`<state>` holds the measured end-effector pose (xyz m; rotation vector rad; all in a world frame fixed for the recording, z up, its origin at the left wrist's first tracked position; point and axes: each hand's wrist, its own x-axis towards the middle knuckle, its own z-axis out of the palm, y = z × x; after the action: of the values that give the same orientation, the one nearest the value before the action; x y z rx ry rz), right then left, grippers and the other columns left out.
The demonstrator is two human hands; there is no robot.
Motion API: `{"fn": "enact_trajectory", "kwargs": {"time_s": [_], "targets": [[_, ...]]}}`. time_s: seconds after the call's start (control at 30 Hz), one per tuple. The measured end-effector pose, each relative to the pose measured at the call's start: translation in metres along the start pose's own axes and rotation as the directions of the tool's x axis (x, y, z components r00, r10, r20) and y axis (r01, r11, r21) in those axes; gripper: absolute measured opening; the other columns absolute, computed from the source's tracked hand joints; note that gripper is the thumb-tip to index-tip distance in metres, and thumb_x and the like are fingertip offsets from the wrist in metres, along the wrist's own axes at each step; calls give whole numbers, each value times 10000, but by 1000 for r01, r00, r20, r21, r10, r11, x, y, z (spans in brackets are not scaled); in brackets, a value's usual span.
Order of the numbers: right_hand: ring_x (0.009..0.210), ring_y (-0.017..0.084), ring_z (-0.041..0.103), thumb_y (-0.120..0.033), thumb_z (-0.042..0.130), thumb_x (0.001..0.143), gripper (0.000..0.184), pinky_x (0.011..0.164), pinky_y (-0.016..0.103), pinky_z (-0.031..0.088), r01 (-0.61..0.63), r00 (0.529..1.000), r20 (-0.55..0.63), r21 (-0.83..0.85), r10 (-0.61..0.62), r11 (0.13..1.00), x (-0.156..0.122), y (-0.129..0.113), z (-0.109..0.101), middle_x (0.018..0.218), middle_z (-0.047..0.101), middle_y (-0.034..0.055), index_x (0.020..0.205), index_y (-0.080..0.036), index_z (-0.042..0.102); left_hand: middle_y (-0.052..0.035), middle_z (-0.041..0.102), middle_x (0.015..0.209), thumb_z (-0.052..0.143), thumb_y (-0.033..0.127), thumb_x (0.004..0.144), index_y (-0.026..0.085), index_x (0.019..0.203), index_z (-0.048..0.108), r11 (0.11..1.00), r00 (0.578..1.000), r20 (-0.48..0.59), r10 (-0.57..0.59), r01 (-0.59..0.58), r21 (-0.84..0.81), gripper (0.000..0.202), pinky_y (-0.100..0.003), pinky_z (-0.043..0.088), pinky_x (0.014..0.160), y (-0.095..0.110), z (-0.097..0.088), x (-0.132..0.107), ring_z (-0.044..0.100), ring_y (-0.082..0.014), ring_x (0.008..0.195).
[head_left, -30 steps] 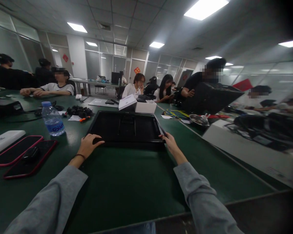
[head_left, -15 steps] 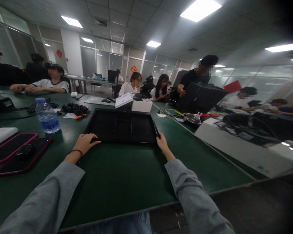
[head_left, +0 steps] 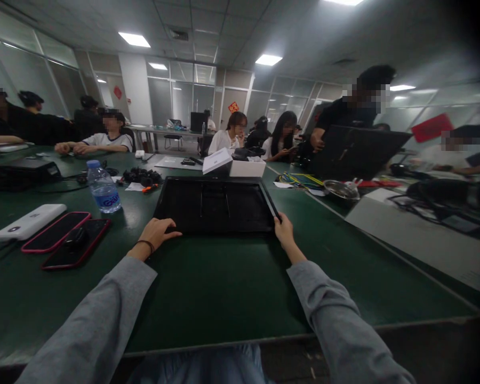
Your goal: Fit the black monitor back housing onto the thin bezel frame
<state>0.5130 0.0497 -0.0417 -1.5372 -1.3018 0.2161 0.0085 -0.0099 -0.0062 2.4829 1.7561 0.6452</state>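
Observation:
A flat black rectangular panel (head_left: 218,205) lies on the green table (head_left: 208,288) in front of me. My left hand (head_left: 157,233) grips its near left corner, thumb laid along the front edge and fingers curled. My right hand (head_left: 285,230) holds the near right corner, fingers closed around the edge. Both of my arms wear grey sleeves, and a dark band sits on my left wrist.
Left of the panel lie two red-cased phones (head_left: 66,241), a white power bank (head_left: 29,222) and a water bottle (head_left: 103,187). A white box (head_left: 234,164) stands behind the panel. A metal bowl (head_left: 339,188) and a large white box (head_left: 420,234) are at right. Several people sit around.
The panel's near edge, slightly raised a second ago, now lies flat on the table. Both hands keep their hold on the corners. The camera view shifted a little.

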Motion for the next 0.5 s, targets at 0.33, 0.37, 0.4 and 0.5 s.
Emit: {"fn": "enact_trajectory", "kwargs": {"time_s": [0.33,0.37,0.4,0.5], "targets": [[1153,303,628,-327,457,860,465,1057,453,436,-42,999,0,-63,42,997,-7,-8,-4,1235,681,192,1242,-122,624,-58,740,1013,644,627,846,230,963,667,999,1000,26,4,-5,48,414,-374,466,877,2,-4,0,686,-254,966],[1152,299,629,-320,460,858,456,1059,450,436,-44,999,-2,-60,44,997,-8,-8,-4,1230,684,185,1237,-128,626,-56,741,1016,654,626,839,233,963,670,999,999,38,-9,8,41,413,-371,470,872,2,-5,0,688,-253,963],[1154,296,628,-315,463,857,448,1060,447,436,-42,999,-2,-58,42,997,-9,-7,-4,1227,686,181,1232,-133,628,-54,743,1018,660,629,832,235,961,673,999,999,49,-19,18,31,414,-365,474,865,2,-5,0,690,-250,959],[1141,301,631,-299,466,855,425,1053,448,440,-42,999,8,-83,43,996,-12,-7,-4,1205,691,185,1205,-132,640,-42,748,1016,657,661,815,243,942,680,999,997,74,-31,31,-6,437,-347,484,834,0,-8,-1,693,-242,946]]}}
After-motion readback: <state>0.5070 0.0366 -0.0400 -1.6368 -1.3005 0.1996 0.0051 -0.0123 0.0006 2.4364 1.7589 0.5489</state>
